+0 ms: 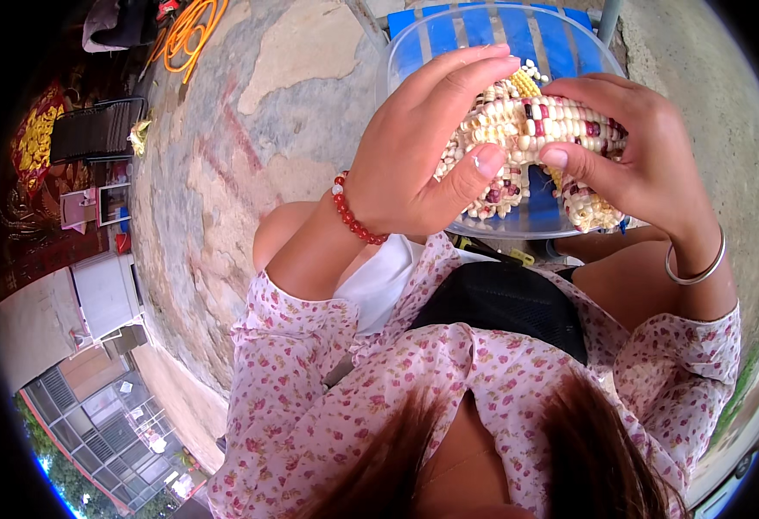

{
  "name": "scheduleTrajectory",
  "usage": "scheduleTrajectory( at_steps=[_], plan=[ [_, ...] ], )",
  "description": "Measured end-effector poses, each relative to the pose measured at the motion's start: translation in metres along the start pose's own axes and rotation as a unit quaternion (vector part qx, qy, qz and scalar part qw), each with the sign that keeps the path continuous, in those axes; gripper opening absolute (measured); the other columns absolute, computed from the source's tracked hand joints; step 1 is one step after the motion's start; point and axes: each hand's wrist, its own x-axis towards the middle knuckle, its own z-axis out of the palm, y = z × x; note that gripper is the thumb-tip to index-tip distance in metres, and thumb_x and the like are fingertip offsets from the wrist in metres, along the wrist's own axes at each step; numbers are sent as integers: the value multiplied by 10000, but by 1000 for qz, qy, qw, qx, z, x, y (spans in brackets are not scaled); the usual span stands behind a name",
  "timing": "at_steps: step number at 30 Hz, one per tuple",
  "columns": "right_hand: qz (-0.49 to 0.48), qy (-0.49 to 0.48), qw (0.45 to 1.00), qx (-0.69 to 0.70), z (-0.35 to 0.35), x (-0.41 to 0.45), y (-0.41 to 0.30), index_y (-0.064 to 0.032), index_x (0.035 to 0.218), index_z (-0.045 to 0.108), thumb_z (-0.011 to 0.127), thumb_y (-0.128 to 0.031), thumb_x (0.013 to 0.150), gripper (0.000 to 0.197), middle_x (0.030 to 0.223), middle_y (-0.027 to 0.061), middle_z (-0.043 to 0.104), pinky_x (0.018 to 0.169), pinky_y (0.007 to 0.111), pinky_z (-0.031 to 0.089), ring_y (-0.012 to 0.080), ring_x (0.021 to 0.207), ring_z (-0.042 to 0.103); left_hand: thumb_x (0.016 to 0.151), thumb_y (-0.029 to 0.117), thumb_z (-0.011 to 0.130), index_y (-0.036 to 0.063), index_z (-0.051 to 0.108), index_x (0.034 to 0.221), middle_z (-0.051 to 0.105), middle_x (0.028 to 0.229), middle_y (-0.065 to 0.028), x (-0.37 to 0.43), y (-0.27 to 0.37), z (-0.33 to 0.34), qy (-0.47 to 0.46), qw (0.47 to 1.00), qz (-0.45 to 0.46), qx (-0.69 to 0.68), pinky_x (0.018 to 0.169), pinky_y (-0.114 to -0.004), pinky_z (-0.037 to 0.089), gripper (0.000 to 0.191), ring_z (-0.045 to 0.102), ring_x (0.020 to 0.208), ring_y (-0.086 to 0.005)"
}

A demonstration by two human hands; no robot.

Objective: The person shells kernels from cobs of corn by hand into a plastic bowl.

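An ear of multicoloured corn (571, 126) with white, red and dark kernels lies level between my two hands. My left hand (412, 149) covers its left part, thumb below and fingers over the top. Around the right part my right hand (645, 146) is closed, its thumb along the near side. Near the left thumb, a stretch of cob looks stripped of kernels. More ears (499, 194) lie beneath in a clear plastic basin (515, 227), one of them standing out at the lower right (590, 207). Loose white kernels (534, 70) show behind my fingers. My hands hide part of the pile.
The basin rests on a blue-strapped seat (567, 58) with metal legs. A yellow-handled tool (521, 256) lies below the basin, close to my lap. Worn concrete floor (211, 162) spreads to the left, with a coiled orange cord (188, 32) and a dark folding chair (91, 133).
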Motion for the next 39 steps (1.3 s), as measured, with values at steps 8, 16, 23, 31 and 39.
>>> scheduleTrajectory(
  at_steps=[8, 16, 23, 31, 39],
  plan=[
    [102, -67, 990, 74, -10, 1, -4, 41, 1190, 615, 789, -270, 784, 540, 1074, 167, 672, 839, 323, 502, 223, 950, 650, 917, 347, 648, 1, 484, 1305, 608, 1152, -208, -10, 9, 13, -28, 994, -109, -4, 840, -393, 512, 546, 618, 1005, -366],
    [270, 78, 904, 321, -13, 5, 7, 39, 1249, 530, 693, -576, 820, 768, 1055, 102, 635, 661, 239, 482, 133, 833, 616, 1023, 396, 477, -28, 478, 1276, 610, 1061, -99, 0, 20, 10, 68, 791, -362, -488, 748, -289, 555, 494, 667, 838, -173],
    [287, 67, 842, 452, 17, 14, -17, 13, 1015, 593, 754, -288, 852, 378, 848, 65, 677, 635, 230, 530, 98, 702, 658, 989, 281, 409, -43, 467, 1317, 628, 1140, -151, 0, 29, 10, -120, 727, -390, -553, 805, -305, 527, 465, 673, 922, -215],
    [293, 30, 859, 419, 15, 11, -18, 5, 1019, 589, 729, -283, 874, 351, 852, 51, 674, 662, 234, 525, 97, 736, 653, 909, 225, 459, -34, 504, 1251, 630, 1012, -98, -2, 20, 6, -195, 742, -386, -511, 724, -261, 485, 431, 624, 856, -144],
    [253, 54, 894, 365, 18, 12, -24, 1, 1035, 570, 717, -264, 892, 335, 858, 35, 664, 669, 238, 513, 87, 757, 631, 845, -45, 409, -21, 532, 1134, 585, 888, -41, -4, 26, 15, -146, 762, -403, -485, 648, -253, 439, 315, 516, 707, -89]
  ],
)
